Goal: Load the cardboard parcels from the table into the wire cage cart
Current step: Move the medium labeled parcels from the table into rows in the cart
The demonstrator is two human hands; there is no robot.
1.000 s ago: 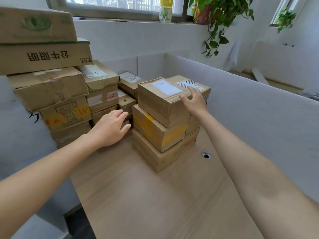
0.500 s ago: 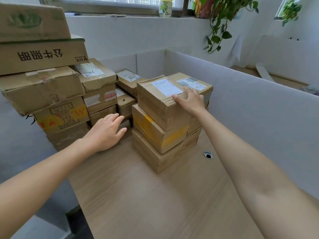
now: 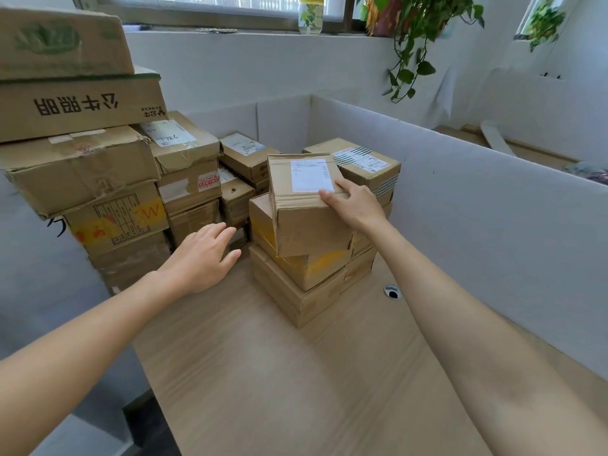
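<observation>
**A:** We start with the wooden tabletop (image 3: 296, 390). A grey partition (image 3: 493, 225) stands along its right and far edges.

**B:** At its left edge we see the big cartons piled high. A green-printed carton (image 3: 59, 44) lies on a carton with black characters (image 3: 79, 106). Under those is a crushed carton (image 3: 79, 169), then a yellow-and-red printed carton (image 3: 121, 222). All are taped closed, so we cannot tell what is in them.

**A:** Just right of that pile, toward the far left corner, we see smaller parcels stacked. A parcel with a handwritten label (image 3: 184, 143) is on top.

**B:** Mid-tabletop, nearer the right edge, stands our closest stack. A plain bottom parcel (image 3: 289, 294) carries a yellow-taped parcel (image 3: 312, 269). On top sits a white-labelled parcel (image 3: 306, 205), twisted and overhanging the one below. A striped-tape parcel (image 3: 365, 162) sits behind it.

**A:** The hands?

**B:** The right hand (image 3: 357, 207) grasps the white-labelled parcel at its near right corner, with its fingers laid over the top. The left hand (image 3: 200, 258) is released, fingers straight and palm down, low between the two stacks. We cannot tell whether it touches anything.

**A:** A round cable hole (image 3: 392, 292) lies by the right edge. On the sill beyond we see a bottle (image 3: 311, 14) and a trailing potted plant (image 3: 418, 34).
</observation>
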